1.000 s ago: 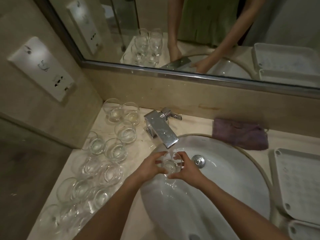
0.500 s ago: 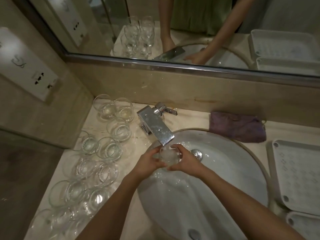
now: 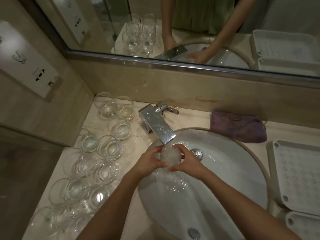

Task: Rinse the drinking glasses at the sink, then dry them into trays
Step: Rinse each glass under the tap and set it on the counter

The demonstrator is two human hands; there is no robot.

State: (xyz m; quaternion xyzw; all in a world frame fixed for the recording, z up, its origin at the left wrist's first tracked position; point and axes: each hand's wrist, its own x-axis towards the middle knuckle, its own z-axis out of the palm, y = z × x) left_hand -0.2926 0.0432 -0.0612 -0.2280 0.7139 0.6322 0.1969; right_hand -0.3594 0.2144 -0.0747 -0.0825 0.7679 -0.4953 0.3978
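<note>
Bathroom bench, mirror (image 3: 190,32) behind, sink (image 3: 233,170) at centre. Both hands are gripping one glass (image 3: 170,155) under the tap (image 3: 158,129): left hand (image 3: 149,161) curled round its left side, right hand (image 3: 187,164) round its right. Change: the glass has been lifted closer to the spout and is now frothing full, water spilling into the basin, so rinsing is mid-way, drying not yet started. Count: one glass in hand, roughly a dozen glasses (image 3: 90,161) waiting left of the sink, exact number unclear where they overlap; two trays (image 3: 297,174) on the right, one purple cloth (image 3: 239,125), one tap.
</note>
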